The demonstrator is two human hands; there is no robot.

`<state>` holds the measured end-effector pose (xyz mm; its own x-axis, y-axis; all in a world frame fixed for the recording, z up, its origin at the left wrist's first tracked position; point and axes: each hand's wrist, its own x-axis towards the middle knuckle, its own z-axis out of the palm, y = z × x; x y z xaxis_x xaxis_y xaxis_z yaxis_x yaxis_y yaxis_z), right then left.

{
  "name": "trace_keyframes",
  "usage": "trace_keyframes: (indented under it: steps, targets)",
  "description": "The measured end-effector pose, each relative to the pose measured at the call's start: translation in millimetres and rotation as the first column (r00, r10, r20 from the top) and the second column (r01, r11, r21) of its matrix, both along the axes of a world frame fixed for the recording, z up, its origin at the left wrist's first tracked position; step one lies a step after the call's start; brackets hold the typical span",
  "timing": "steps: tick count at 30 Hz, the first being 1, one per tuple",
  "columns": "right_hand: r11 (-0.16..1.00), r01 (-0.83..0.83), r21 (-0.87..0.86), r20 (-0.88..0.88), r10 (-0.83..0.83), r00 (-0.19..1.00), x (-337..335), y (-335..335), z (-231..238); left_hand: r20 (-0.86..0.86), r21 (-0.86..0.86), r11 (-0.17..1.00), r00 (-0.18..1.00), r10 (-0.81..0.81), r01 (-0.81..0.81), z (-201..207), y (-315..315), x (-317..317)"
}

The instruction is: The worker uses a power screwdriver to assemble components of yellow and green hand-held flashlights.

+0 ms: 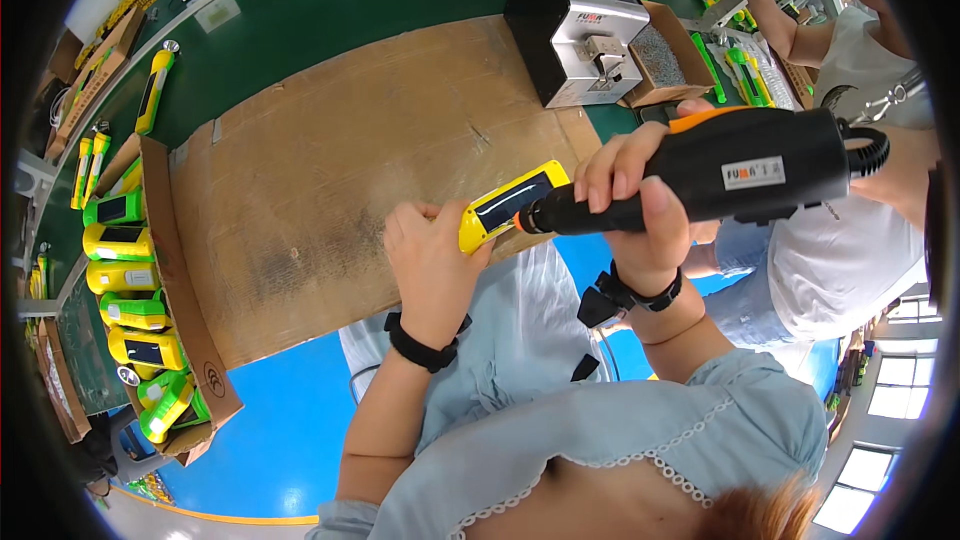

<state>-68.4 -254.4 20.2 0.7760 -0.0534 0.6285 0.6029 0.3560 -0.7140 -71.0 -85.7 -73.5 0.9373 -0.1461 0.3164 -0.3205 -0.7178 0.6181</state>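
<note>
My left hand [432, 252] is closed on one end of a yellow flashlight casing [535, 183] with a dark solar panel on its face. It holds the casing tilted over the front right part of the cardboard sheet. In my right hand [640, 185] is a black electric screwdriver [755, 165] with an orange lever, its fingers wrapped round the front of the body. The orange-ringed tip of the screwdriver points left and meets or nearly meets the casing's lower edge. Whether it touches a screw is too small to tell.
A flat cardboard sheet [330, 140] covers the green bench. An open box [190, 290] of yellow and green flashlights stands at the left. Behind are a silver-black screw feeder [585, 30] and a carton of small screws [672, 52]. A co-worker [850, 250] sits close at the right.
</note>
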Motion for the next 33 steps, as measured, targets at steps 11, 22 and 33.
trace_keyframes:
  steps: [11, 22, 33]
  targets:
    - [0.992, -0.025, -0.124, -0.043, 0.019, 0.999, -6.2, 18.6, -13.5, 0.020, -0.038, 0.999, 1.000, 0.019, -0.018, -2.0, -0.9, 1.6]
    - [0.727, 0.173, -0.665, 0.122, -0.124, 0.985, -7.6, 25.2, -19.6, 0.020, -0.060, 0.998, 1.000, -0.023, 0.024, -4.2, 0.6, 4.6]
    - [0.933, 0.084, -0.351, -0.060, -0.112, 0.992, -5.5, 31.4, -36.3, 0.009, -0.055, 0.998, 0.999, -0.038, 0.038, -5.8, -0.1, 3.0]
